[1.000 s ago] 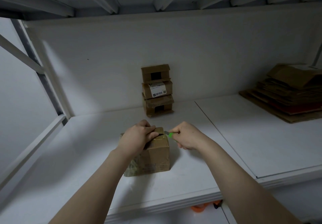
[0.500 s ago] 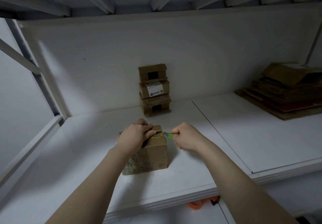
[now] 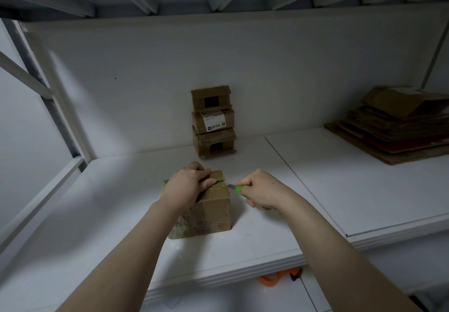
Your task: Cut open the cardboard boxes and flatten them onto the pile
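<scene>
A cardboard box point(image 3: 215, 208) on the shelf point(image 3: 116, 214); left hand point(image 3: 185, 186) curls fingers over its top; right hand point(image 3: 263, 190), just to its right, grips a green knife point(image 3: 237, 189), blade pointing left at the top seam

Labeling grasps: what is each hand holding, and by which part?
Right-hand grip: green utility knife, by its handle. Left-hand grip: cardboard box, fingers curled over its top face.
</scene>
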